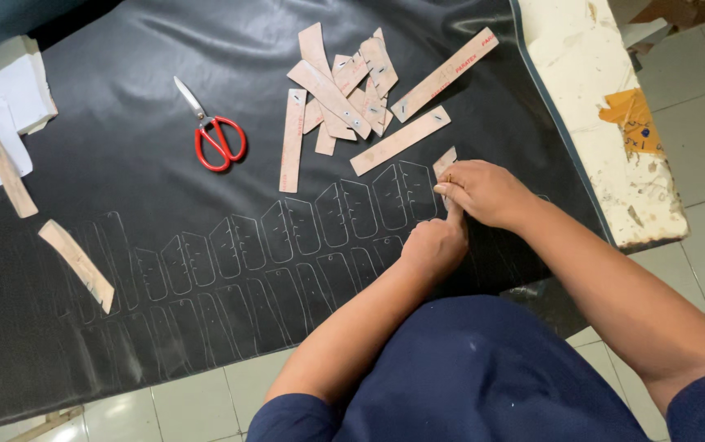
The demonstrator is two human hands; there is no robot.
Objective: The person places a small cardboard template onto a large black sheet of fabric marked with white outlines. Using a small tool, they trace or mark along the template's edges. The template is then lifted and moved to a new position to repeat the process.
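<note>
Evidently mid-tracing: right hand pinched a cardboard template flat on the black leather sheet, left hand fisted around a marker, unseen; next outline required steady template pressure.

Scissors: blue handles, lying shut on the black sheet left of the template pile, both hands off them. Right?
Wrong on colour only. The head view shows the scissors with red handles, lying shut on the black sheet left of the template pile, apart from both hands.
</note>
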